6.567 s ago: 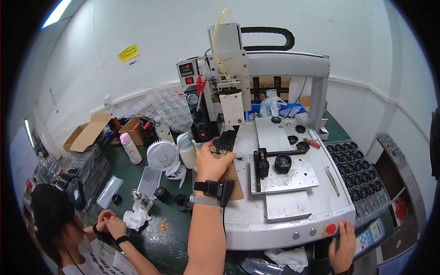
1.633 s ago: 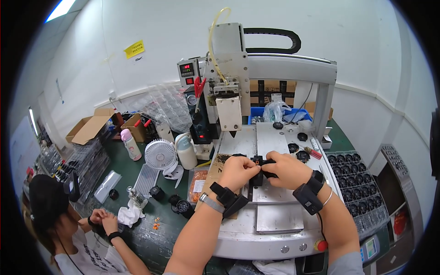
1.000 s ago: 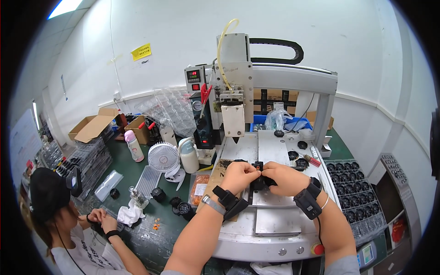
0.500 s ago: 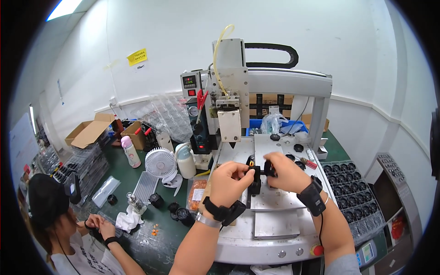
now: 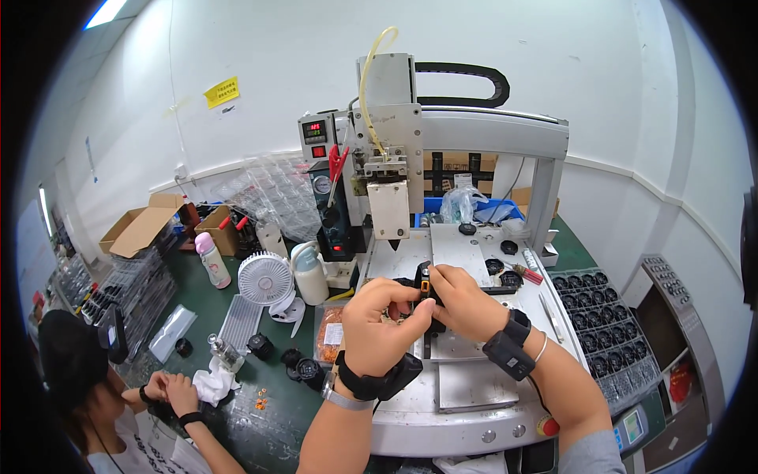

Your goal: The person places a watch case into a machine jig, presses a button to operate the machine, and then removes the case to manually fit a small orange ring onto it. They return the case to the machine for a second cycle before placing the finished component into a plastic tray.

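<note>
Over the metal bed of the benchtop machine, my two hands meet at a small black plastic part with an orange insert showing. My left hand is closed, thumb and index finger pinching at the near left side of this part. From the right, my right hand curls its fingers against the part's other side. Palms and fingers cover most of the part and the dark block under it. Just beyond, the machine's pointed nozzle hangs above the bed.
Black round parts and tweezers lie right on the bed, beside a tray of black parts. Left are a fan, a white bottle and a bag of orange pieces. A co-worker sits far left.
My right hand has moved left and closed in beside my left hand; the black piece it held out to the right no longer shows apart. The view has shifted slightly.
</note>
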Demonstrator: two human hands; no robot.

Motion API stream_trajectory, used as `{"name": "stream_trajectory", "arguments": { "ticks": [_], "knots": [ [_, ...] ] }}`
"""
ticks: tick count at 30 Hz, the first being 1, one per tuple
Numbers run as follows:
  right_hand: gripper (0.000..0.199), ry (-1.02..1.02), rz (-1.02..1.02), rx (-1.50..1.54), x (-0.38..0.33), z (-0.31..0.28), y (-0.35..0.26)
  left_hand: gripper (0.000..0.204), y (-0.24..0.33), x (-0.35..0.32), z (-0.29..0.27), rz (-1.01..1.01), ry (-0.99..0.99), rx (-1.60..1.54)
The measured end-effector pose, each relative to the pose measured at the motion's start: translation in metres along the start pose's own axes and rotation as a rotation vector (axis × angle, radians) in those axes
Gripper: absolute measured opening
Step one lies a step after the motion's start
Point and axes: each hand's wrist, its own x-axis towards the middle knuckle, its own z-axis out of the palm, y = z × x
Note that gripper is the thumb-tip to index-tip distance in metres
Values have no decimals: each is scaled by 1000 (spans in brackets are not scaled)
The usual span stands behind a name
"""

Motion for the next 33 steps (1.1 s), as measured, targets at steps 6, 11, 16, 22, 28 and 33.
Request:
{"name": "stream_trajectory", "arguments": {
  "ticks": [6, 11, 16, 22, 28, 33],
  "knots": [
    [65, -3, 12, 36, -2, 3, 3, 18, 5, -2, -3, 61, 14, -67],
    [48, 10, 19, 72, 3, -7, 1, 15, 7, -5, -8, 116, -36, -83],
    [45, -64, -3, 11, 0, 1, 6, 18, 7, -5, -6, 131, 11, -100],
    [45, -81, 11, -49, 1, -6, 8, 18, 5, -2, -3, 128, 22, -110],
    [37, 6, -40, -52, -4, -23, -8, 17, 1, -3, -12, 114, 65, -96],
    [37, -78, -47, -80, 0, -22, -2, 15, -8, 1, -12, 98, 82, -65]
  ]
}}
